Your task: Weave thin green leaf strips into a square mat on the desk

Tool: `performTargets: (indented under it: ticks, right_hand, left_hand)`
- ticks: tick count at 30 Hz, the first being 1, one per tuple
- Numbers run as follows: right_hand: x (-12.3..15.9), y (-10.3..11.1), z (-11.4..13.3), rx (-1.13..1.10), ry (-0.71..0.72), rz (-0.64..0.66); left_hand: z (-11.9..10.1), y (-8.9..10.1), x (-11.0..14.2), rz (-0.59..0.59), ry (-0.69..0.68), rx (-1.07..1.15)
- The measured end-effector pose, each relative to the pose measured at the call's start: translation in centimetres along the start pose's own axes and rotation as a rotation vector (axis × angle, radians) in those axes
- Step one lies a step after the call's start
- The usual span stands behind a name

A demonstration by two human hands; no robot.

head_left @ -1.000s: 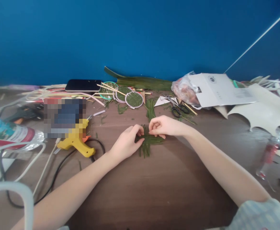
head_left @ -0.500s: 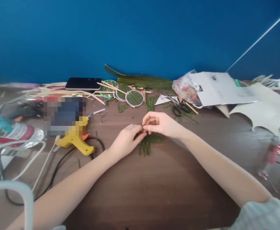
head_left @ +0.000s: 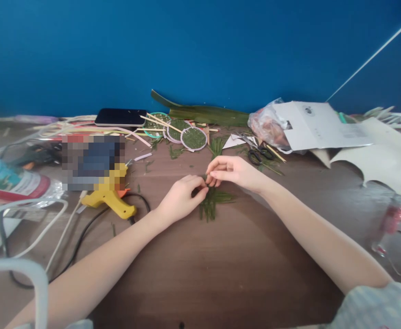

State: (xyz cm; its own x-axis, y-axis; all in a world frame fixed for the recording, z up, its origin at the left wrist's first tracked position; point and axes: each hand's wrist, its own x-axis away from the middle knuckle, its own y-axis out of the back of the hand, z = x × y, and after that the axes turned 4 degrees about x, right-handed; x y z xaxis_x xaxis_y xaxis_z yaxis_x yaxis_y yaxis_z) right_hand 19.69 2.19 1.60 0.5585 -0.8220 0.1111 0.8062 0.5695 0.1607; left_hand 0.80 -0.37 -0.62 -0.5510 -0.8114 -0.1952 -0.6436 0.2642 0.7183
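Narrow green leaf strips [head_left: 207,211] lie crossed on the brown table, with ends spreading toward me, to the right and to the back. My left hand [head_left: 184,197] rests on its side at their left, thumb and forefinger closed on the strips near the crossing. From the right, my right hand [head_left: 232,172] meets it with curled fingers and thumb pinched over the same spot. What exactly lies between the right fingertips is too small to make out. Both hands partly hide the middle of the strips.
Behind the hands lie round leaf-filled hoops [head_left: 193,138], thin sticks [head_left: 155,119], black-handled scissors [head_left: 260,154], a long leaf [head_left: 210,115] and a phone [head_left: 120,117]. A yellow glue gun [head_left: 113,196] with a cord is at left. White card [head_left: 323,128] and a plastic bag [head_left: 269,125] sit at right.
My right hand has lifted slightly, its thumb drawn back from the left fingertips. The left hand stays nearly in place beside the strips.
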Motion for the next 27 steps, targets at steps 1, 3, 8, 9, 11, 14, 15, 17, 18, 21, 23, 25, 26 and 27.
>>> performTargets:
  ticks: [1,3,8,9,11,14,15,17,18,21,23,25,26,27]
  right_hand:
    - [0.0,-0.1,0.0,-0.005,0.002,0.003]
    - [0.0,-0.2,0.0,-0.010,0.005,0.007]
    - [0.0,-0.5,0.0,-0.026,-0.006,-0.002]
    - [-0.1,-0.6,0.0,-0.026,-0.007,0.001]
    - [-0.1,-0.8,0.0,0.000,-0.005,0.001]
    - [-0.2,-1.4,0.0,0.077,0.029,-0.025]
    - [-0.2,-1.5,-0.1,0.101,0.048,-0.039]
    - [-0.2,-1.6,0.0,0.139,0.080,-0.068]
    - [-0.2,-1.6,0.0,0.154,0.088,-0.081]
    - [0.0,-1.6,0.2,0.197,0.097,-0.099]
    - [0.1,-1.6,0.5,0.238,0.116,-0.098]
    - [0.3,-1.9,0.7,0.284,0.140,-0.095]
    - [0.3,-2.0,0.8,0.302,0.144,-0.093]
    - [0.3,-2.0,0.8,0.313,0.140,-0.089]
  left_hand:
    - [0.0,0.0,0.0,0.002,0.014,0.002]
    - [-0.1,0.1,-0.1,0.004,0.035,0.001]
    - [-0.1,0.2,-0.1,-0.011,0.019,0.007]
    - [0.0,0.2,-0.1,-0.013,0.013,0.008]
    - [0.0,0.2,-0.1,-0.019,0.004,0.005]
    - [0.0,0.1,0.0,-0.022,0.001,-0.005]
    - [0.0,0.1,0.0,-0.022,-0.001,-0.007]
    - [0.0,0.1,0.0,-0.021,-0.004,-0.008]
    - [0.1,0.0,0.0,-0.021,-0.004,-0.007]
    - [0.1,0.0,-0.1,-0.031,0.000,0.005]
    - [0.1,-0.1,-0.1,-0.042,0.003,0.011]
    - [0.2,-0.1,-0.1,-0.052,0.005,0.013]
    - [0.2,-0.2,0.0,-0.055,0.007,0.013]
    - [0.2,-0.2,0.0,-0.057,0.007,0.013]
